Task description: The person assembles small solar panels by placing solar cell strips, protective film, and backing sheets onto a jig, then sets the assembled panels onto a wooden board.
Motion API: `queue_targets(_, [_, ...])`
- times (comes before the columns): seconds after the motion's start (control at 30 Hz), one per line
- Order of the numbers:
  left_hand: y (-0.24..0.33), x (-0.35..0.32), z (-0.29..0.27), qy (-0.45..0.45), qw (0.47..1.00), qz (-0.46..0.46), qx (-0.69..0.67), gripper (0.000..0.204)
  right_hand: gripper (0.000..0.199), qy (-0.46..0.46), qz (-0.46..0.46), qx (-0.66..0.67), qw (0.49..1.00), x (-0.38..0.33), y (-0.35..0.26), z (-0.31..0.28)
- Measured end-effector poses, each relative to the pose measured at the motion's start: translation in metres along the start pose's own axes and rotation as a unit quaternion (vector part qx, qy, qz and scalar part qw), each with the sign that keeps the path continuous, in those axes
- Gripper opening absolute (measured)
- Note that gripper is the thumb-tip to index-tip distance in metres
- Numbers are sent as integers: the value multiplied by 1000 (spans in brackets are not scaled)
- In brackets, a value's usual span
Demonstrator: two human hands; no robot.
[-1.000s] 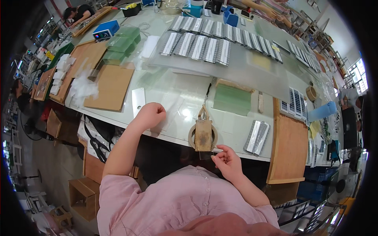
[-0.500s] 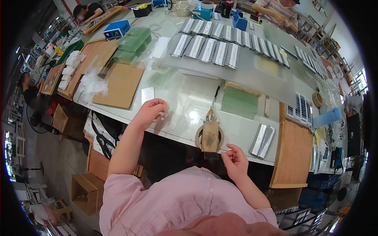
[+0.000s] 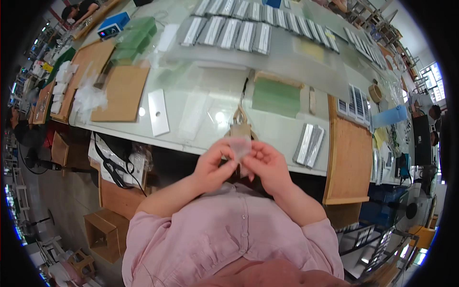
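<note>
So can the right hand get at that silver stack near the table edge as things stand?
Probably yes. The silver stack lies on the table just right of the right hand, nothing between them, but that hand and the left hand both pinch a small clear bag.

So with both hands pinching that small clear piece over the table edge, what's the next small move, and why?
Probably part or open the small clear piece with the thumbs. Both the left hand and right hand pinch it from either side, in front of the chest, above the tape dispenser on the glass table. Whether it is a bag or a film is unclear.
</note>
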State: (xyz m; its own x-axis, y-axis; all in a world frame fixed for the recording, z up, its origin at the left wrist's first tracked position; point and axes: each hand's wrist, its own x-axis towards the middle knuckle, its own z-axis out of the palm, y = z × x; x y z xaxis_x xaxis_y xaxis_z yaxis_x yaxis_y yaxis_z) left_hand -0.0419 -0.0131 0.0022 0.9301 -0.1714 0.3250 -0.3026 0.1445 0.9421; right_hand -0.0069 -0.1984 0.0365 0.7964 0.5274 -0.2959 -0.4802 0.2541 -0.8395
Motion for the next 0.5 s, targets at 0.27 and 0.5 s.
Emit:
queue_targets(0.27, [11, 61, -17, 169, 906, -313, -230, 30, 34, 36, -77, -73, 994, 6, 1, -8])
queue_targets(0.5, [-17, 53, -15, 136, 948, -149, 245, 38, 38, 135, -24, -121, 983, -2, 25, -14])
